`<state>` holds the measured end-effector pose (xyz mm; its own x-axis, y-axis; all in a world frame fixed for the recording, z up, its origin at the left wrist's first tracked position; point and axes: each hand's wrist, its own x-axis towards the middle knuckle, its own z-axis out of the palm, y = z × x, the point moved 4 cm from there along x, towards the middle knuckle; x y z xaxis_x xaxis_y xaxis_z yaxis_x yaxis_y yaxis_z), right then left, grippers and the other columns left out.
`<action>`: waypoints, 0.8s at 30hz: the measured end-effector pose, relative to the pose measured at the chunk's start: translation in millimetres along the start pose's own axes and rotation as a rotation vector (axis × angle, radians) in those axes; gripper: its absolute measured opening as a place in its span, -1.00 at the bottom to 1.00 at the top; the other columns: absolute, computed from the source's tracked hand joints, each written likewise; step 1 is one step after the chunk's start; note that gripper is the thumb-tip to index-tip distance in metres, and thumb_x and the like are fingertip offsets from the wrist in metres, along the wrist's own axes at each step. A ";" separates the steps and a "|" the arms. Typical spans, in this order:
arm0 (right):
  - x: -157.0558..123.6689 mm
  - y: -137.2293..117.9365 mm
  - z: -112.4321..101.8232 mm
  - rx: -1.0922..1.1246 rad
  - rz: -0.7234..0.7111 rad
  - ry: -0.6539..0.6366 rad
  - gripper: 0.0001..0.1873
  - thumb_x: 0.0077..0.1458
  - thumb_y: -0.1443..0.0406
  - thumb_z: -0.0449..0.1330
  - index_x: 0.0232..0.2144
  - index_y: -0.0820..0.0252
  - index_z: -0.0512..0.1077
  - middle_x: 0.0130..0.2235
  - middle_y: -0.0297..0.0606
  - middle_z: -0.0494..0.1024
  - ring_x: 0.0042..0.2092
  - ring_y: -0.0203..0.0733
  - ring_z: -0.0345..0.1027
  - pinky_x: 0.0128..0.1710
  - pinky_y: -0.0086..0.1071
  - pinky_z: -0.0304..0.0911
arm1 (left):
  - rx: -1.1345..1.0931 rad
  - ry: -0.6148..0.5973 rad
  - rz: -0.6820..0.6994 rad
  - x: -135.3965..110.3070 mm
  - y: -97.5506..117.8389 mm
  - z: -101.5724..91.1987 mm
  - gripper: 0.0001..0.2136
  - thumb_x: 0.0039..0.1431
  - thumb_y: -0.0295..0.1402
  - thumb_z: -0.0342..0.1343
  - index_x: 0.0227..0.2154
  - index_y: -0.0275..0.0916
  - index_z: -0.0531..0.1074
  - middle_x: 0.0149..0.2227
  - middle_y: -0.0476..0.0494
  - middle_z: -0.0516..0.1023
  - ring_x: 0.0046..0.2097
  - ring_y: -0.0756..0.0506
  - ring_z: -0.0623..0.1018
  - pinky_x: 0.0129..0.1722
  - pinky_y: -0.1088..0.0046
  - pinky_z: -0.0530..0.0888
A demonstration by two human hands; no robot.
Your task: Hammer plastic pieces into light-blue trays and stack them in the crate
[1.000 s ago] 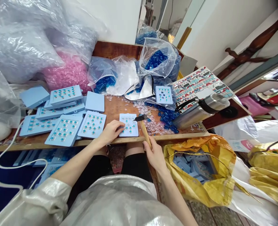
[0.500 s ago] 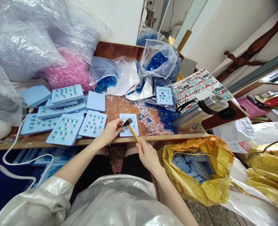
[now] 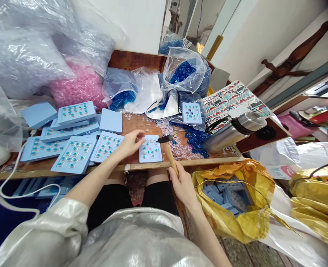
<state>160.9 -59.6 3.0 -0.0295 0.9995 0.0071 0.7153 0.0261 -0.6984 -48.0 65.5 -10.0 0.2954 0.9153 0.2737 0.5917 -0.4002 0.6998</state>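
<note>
Head view, looking down at a wooden workbench (image 3: pixel 134 124): the right hand (image 3: pixel 182 186) is closed firmly around the wooden handle of a small hammer (image 3: pixel 169 155), with its dark metal head (image 3: pixel 164 139) held just beyond the top right corner of a pale blue plate (image 3: pixel 151 152). That plate lies flat on the bench between the two hands, set with rows of small teal-and-clear pieces. The left hand (image 3: pixel 129 144) is loosely curled and holds nothing visible, its fingertips (image 3: pixel 143 137) just over the plate's upper left corner (whether they touch it, I cannot tell). Left of that hand, more studded blue plates (image 3: pixel 75 154) overlap. Beyond the hammer head spread clear plastic rings (image 3: pixel 177 148) and blue plastic pieces (image 3: pixel 195 141). Right of the gripping hand and below the bench edge, a yellow woven sack (image 3: pixel 230 200) holds further blue plates, while a steel vacuum flask (image 3: pixel 234 132) lies on the bench past the hammer.
</note>
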 end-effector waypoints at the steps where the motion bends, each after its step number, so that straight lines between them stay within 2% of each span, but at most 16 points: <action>1: 0.1 1.8 -2.4 0.020 0.015 0.020 -0.59 0.17 0.19 -0.10 0.03 0.19 0.24 -0.18 -0.18 0.51 -0.18 -0.14 0.40 -0.20 -0.33 0.26 | 0.078 0.025 0.048 14.5 -3.1 1.5 -0.78 0.14 -0.39 -0.05 -0.15 -0.25 0.33 -0.15 -0.17 0.47 -0.13 -0.08 0.46 -0.11 0.34 0.40; 3: -0.9 3.9 -5.2 0.040 0.025 0.027 -0.58 0.16 0.18 -0.10 0.03 0.20 0.25 -0.19 -0.17 0.51 -0.20 -0.14 0.40 -0.22 -0.33 0.27 | 0.209 -0.043 0.136 44.5 -11.8 11.6 -0.79 0.11 -0.47 -0.08 -0.22 -0.27 0.39 -0.14 -0.20 0.46 -0.06 -0.13 0.42 -0.03 0.28 0.34; 6: -5.9 5.6 -6.4 0.052 0.003 0.013 -0.60 0.16 0.20 -0.09 0.01 0.18 0.27 -0.15 -0.18 0.50 -0.20 -0.16 0.40 -0.22 -0.35 0.27 | 0.304 -0.226 0.159 75.2 -24.2 27.2 -0.82 0.00 -0.54 -0.04 -0.37 -0.29 0.44 -0.26 -0.22 0.48 -0.13 -0.15 0.46 -0.10 0.30 0.37; 8: -10.1 8.4 -6.5 0.063 -0.003 0.014 -0.61 0.16 0.21 -0.09 0.00 0.17 0.28 -0.13 -0.19 0.49 -0.20 -0.17 0.40 -0.22 -0.36 0.27 | 0.283 -0.197 0.133 77.1 -22.2 25.3 -0.82 -0.02 -0.53 -0.02 -0.34 -0.29 0.43 -0.28 -0.21 0.49 -0.18 -0.14 0.47 -0.14 0.33 0.39; 11: -13.5 14.7 -5.6 0.082 0.018 0.018 -0.60 0.16 0.20 -0.09 0.01 0.18 0.27 -0.17 -0.18 0.51 -0.22 -0.17 0.40 -0.22 -0.36 0.28 | 0.146 -0.101 0.099 51.0 -2.9 11.1 -0.77 0.03 -0.45 0.00 -0.20 -0.27 0.36 -0.23 -0.13 0.49 -0.22 -0.08 0.49 -0.16 0.39 0.40; 14: -11.6 18.6 -3.4 0.081 0.038 0.009 -0.59 0.16 0.20 -0.08 0.01 0.20 0.27 -0.22 -0.19 0.52 -0.23 -0.17 0.41 -0.23 -0.36 0.28 | 0.087 -0.148 0.113 10.8 21.9 4.4 -0.71 0.05 -0.40 0.02 -0.12 -0.22 0.30 -0.21 -0.07 0.50 -0.17 -0.07 0.47 -0.12 0.37 0.38; 17: -7.1 15.9 -0.5 0.067 0.016 -0.004 -0.59 0.16 0.20 -0.08 0.01 0.20 0.28 -0.18 -0.18 0.52 -0.19 -0.15 0.40 -0.19 -0.33 0.26 | 0.149 -0.182 0.134 -18.6 33.7 10.2 -0.69 0.06 -0.42 0.04 -0.09 -0.20 0.27 -0.23 -0.06 0.51 -0.11 -0.11 0.44 -0.06 0.30 0.32; 20: -5.0 10.3 1.0 0.049 -0.009 -0.005 -0.60 0.16 0.20 -0.07 0.01 0.19 0.28 -0.14 -0.18 0.51 -0.16 -0.15 0.40 -0.14 -0.32 0.25 | 0.184 -0.147 0.134 -30.4 32.1 19.9 -0.65 0.07 -0.46 0.03 -0.05 -0.21 0.23 -0.21 -0.08 0.50 -0.10 -0.11 0.43 -0.05 0.29 0.29; 24: -7.1 5.0 0.8 0.027 -0.032 -0.016 -0.61 0.15 0.22 -0.06 0.01 0.17 0.28 -0.17 -0.21 0.53 -0.18 -0.16 0.41 -0.17 -0.35 0.27 | 0.221 -0.097 0.159 -32.5 30.8 25.7 -0.63 0.07 -0.50 0.00 -0.02 -0.23 0.18 -0.20 -0.11 0.48 -0.10 -0.10 0.43 -0.03 0.30 0.26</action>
<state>164.1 -66.6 -1.2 -0.0627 0.9979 0.0185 0.6948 0.0569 -0.7170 -20.1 22.3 -14.2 0.4617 0.8361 0.2964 0.6783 -0.5480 0.4895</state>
